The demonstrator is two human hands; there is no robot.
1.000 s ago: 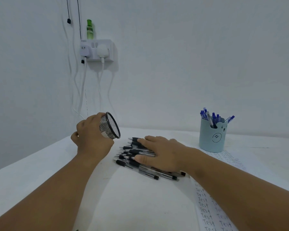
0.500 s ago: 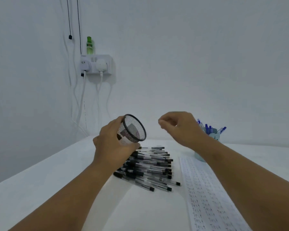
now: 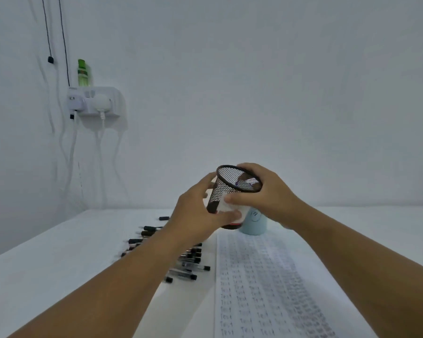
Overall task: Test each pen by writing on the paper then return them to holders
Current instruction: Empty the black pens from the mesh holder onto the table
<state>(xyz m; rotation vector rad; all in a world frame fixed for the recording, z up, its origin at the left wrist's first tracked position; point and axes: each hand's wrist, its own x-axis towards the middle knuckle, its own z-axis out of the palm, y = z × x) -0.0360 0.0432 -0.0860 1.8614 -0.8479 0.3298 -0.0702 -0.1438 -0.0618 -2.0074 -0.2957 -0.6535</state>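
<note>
- Mesh pen holder [image 3: 232,189]: black wire mesh, held in the air above the table, tilted with its open rim up and toward the right. A white label shows on its lower wall and a red-and-dark band at its base.
- Left hand [image 3: 198,213]: wrapped round the holder's lower left side, thumb lying across the white label near the base.
- Right hand [image 3: 264,193]: gripping the holder from the right, fingers curled over the far rim, thumb pressed on the near wall.
- Black pens [image 3: 181,259]: a loose pile lying flat on the table, left of the paper and partly hidden under the left forearm.
- Paper [image 3: 261,284]: a long sheet running from near to far, right of the pens, covered with rows of the handwritten word "Test".
- Blue holder [image 3: 254,222]: stands at the far end of the paper, mostly hidden behind the hands.
- Table [image 3: 47,269]: white surface.
- Wall socket [image 3: 95,102]: far left, with white cables hanging; a green bottle [image 3: 82,73] stands on top.
</note>
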